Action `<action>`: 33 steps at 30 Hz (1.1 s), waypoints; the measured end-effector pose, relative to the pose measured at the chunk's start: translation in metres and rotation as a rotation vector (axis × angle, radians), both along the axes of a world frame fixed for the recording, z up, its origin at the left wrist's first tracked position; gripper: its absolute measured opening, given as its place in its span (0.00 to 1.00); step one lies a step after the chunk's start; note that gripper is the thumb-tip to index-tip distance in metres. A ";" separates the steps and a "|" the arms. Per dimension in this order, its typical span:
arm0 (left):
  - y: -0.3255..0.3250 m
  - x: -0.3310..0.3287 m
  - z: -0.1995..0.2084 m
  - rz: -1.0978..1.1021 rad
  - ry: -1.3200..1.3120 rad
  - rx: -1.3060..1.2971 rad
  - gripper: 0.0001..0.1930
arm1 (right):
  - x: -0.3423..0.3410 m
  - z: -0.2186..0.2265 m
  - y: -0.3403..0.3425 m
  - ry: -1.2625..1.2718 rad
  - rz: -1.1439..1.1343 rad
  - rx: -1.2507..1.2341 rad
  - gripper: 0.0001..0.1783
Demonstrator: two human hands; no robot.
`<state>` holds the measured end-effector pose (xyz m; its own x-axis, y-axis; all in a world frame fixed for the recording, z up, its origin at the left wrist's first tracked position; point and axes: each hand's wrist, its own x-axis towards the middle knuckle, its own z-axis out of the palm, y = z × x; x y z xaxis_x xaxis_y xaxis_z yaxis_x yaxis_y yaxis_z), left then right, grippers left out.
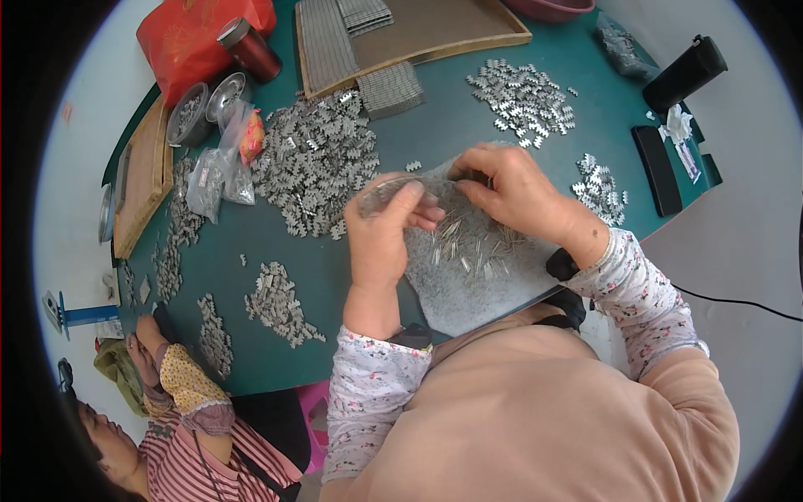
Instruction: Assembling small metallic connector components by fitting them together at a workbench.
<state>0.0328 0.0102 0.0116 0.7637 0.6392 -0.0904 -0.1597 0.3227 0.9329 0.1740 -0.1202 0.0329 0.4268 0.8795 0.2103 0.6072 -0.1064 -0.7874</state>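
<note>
Where thin pins [468,243] lie loose on the grey cloth [447,301], many aligned roughly toward its near edge, the right hand [514,186] arches close over their far side, fingertips together, any grip unclear; the left hand [381,222], leftward, pinches a greyish piece [383,194] above the bench [259,368].

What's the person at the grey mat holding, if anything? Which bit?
Left grip: seemingly a grey metal strip, between thumb and fingers; which part is unclear. Right grip: too hidden to tell.
</note>
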 end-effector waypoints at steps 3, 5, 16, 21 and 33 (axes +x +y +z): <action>0.006 -0.004 0.006 0.064 0.008 -0.027 0.09 | -0.007 -0.004 -0.003 -0.427 0.020 -0.145 0.10; 0.009 -0.005 0.002 0.073 0.002 -0.036 0.08 | -0.019 0.001 -0.001 -0.530 0.038 -0.236 0.09; 0.008 -0.001 -0.007 -0.023 0.137 0.041 0.06 | -0.023 -0.009 0.005 -0.651 0.077 -0.172 0.05; 0.002 0.000 -0.003 -0.058 0.064 0.065 0.07 | -0.005 0.006 0.003 -0.178 -0.011 -0.150 0.06; -0.007 0.001 0.001 -0.128 0.009 0.132 0.07 | -0.008 -0.007 0.007 0.471 0.001 0.158 0.06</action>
